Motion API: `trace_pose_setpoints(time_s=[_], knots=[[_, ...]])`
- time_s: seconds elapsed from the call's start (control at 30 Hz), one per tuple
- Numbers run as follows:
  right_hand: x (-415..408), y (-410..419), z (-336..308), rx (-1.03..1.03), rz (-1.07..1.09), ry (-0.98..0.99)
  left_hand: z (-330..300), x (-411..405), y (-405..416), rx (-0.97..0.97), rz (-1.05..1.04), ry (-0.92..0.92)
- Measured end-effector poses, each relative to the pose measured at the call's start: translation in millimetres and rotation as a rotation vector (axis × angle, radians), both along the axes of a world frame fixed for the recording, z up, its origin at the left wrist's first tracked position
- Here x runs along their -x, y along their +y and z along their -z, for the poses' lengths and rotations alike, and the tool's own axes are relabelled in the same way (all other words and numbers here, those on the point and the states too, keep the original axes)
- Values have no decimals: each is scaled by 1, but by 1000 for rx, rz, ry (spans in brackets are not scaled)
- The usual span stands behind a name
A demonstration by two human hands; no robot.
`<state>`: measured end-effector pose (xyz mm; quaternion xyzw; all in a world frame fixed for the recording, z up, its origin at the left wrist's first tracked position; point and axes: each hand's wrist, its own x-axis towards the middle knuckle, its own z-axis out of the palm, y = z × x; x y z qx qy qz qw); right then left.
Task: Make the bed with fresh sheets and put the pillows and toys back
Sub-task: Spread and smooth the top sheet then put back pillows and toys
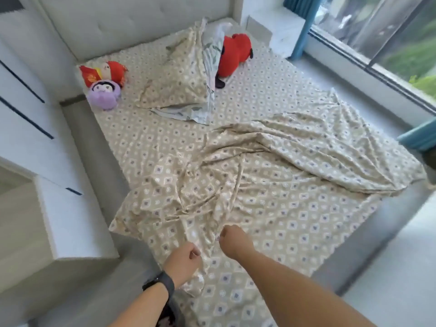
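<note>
I clench both my left hand and right hand on the near edge of the sheet, which lies rumpled away toward the pillow at the headboard.

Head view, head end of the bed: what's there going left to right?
Red doll with the purple plush just below it → patterned pillow → leaf-print cloth → big red plush → white nightstand → blue curtain.
</note>
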<state>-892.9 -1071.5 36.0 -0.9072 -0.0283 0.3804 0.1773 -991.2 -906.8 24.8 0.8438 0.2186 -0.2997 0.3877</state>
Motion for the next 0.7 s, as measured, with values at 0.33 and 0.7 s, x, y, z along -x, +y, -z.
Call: trace_pose_setpoints(time_s=[0.33, 0.7], knots=[[41, 3, 125, -138, 439, -175, 213, -17, -16, -135, 129, 118], [89, -35, 130, -65, 577, -15, 208, -14, 8, -170, 368, 28]])
